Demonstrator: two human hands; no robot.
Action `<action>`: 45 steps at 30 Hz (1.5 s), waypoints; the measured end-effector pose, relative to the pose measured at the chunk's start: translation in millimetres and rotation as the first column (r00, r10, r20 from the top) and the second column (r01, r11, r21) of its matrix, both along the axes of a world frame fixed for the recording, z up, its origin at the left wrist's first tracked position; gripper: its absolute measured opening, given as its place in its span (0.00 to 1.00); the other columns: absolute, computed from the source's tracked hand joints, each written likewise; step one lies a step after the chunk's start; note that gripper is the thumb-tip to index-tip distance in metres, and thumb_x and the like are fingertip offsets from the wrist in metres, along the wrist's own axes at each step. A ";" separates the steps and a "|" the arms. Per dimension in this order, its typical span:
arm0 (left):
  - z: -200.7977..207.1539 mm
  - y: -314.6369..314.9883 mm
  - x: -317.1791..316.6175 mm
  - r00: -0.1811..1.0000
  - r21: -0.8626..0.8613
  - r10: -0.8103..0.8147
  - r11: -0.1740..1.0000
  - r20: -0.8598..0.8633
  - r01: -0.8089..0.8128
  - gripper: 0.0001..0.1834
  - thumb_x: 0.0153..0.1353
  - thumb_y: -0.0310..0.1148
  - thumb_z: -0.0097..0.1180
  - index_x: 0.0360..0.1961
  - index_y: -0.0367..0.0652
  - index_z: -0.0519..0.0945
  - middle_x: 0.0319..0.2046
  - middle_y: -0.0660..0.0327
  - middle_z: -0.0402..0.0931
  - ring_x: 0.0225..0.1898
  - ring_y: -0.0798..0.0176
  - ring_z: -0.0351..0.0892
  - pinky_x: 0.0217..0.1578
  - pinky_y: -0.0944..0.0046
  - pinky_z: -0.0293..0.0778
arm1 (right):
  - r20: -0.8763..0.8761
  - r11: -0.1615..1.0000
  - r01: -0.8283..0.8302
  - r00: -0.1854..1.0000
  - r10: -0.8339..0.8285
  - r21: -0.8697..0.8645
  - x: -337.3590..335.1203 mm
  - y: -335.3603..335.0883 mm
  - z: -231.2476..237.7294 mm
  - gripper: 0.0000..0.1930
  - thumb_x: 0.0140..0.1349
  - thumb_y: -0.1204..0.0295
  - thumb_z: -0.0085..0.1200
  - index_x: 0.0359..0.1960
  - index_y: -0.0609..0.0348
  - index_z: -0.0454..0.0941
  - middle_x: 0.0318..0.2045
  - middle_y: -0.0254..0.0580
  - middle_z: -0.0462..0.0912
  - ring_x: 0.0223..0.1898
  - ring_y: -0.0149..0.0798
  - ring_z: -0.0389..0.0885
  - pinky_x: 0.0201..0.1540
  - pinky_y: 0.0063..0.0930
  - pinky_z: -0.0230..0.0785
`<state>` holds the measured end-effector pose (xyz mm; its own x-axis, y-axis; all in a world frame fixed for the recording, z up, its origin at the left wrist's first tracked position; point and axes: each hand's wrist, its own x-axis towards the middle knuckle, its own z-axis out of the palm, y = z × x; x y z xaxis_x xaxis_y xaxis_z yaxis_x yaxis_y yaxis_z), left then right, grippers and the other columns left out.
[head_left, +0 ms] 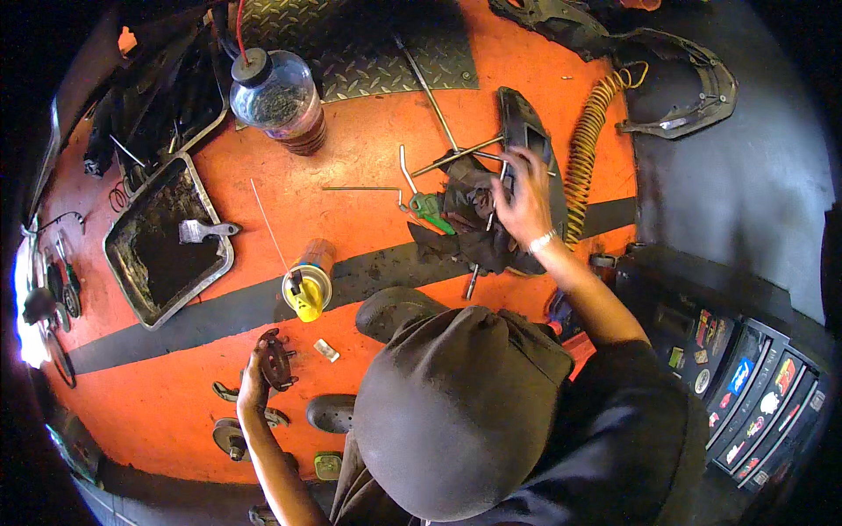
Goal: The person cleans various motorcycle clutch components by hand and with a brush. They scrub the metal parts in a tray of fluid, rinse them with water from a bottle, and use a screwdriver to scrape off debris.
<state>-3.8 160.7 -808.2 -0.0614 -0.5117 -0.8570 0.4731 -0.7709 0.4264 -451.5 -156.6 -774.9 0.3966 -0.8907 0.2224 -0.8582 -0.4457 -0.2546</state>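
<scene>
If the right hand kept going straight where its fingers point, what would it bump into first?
Probably the metal crossbar of the long T-handle tool, just past the right hand. Height is hard to judge, so it might slide over.

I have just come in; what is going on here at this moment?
A person is working low over an orange floor. Their left hand holds a dark round metal part. Their right hand is by metal tools and dark cloth; I cannot tell whether it grips anything. A can with a yellow top stands ahead of the left hand, and a brush lies in a tray.
</scene>
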 end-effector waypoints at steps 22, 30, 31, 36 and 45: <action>-14.8 -44.2 -25.3 0.991 0.016 -0.135 0.991 -0.011 0.135 0.28 0.68 0.50 0.47 0.63 0.44 0.67 0.50 0.58 0.75 0.42 0.61 0.78 0.33 0.54 0.82 | 0.026 0.918 0.170 0.981 -0.192 0.357 40.0 -185.5 -109.8 0.17 0.56 0.65 0.56 0.41 0.67 0.75 0.35 0.65 0.82 0.38 0.59 0.83 0.42 0.47 0.73; -6.6 -15.5 -24.9 0.989 0.031 -0.146 0.989 0.013 0.146 0.33 0.69 0.54 0.44 0.66 0.43 0.63 0.59 0.55 0.69 0.53 0.54 0.77 0.35 0.53 0.82 | -0.177 0.701 -0.288 0.842 0.510 0.652 -39.1 -158.3 27.5 0.14 0.49 0.67 0.54 0.36 0.61 0.78 0.37 0.52 0.82 0.41 0.56 0.80 0.43 0.43 0.71; -15.0 -15.5 -29.4 0.988 0.031 -0.157 0.987 0.000 0.157 0.33 0.69 0.54 0.44 0.66 0.43 0.63 0.59 0.55 0.69 0.53 0.54 0.76 0.35 0.52 0.82 | -0.197 0.630 -0.300 0.779 0.595 0.716 -60.2 -153.7 25.1 0.17 0.47 0.68 0.55 0.41 0.57 0.79 0.36 0.52 0.82 0.42 0.55 0.80 0.45 0.44 0.72; -18.3 -7.8 -24.6 0.984 0.013 -0.177 0.984 -0.027 0.177 0.31 0.70 0.53 0.42 0.66 0.45 0.63 0.55 0.57 0.72 0.52 0.55 0.77 0.37 0.51 0.83 | -0.231 0.432 -0.605 0.382 0.895 0.669 -43.1 -122.7 -7.9 0.24 0.47 0.72 0.59 0.50 0.52 0.77 0.52 0.45 0.75 0.48 0.52 0.78 0.50 0.43 0.74; -5.5 -15.2 -26.2 0.957 0.013 -0.259 0.966 0.129 0.260 0.31 0.68 0.50 0.42 0.66 0.43 0.65 0.55 0.57 0.74 0.49 0.59 0.78 0.34 0.56 0.83 | -0.300 0.212 -0.746 0.017 0.954 0.631 -14.5 -97.1 -42.1 0.06 0.48 0.66 0.56 0.22 0.52 0.78 0.24 0.38 0.82 0.41 0.43 0.77 0.47 0.42 0.71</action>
<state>-30.0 145.4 -813.7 -0.0824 -0.4964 -0.8642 0.1982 -0.8579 0.4740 -466.0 -253.7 -817.0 0.8195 0.2371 -0.5218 0.1487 -0.9672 -0.2059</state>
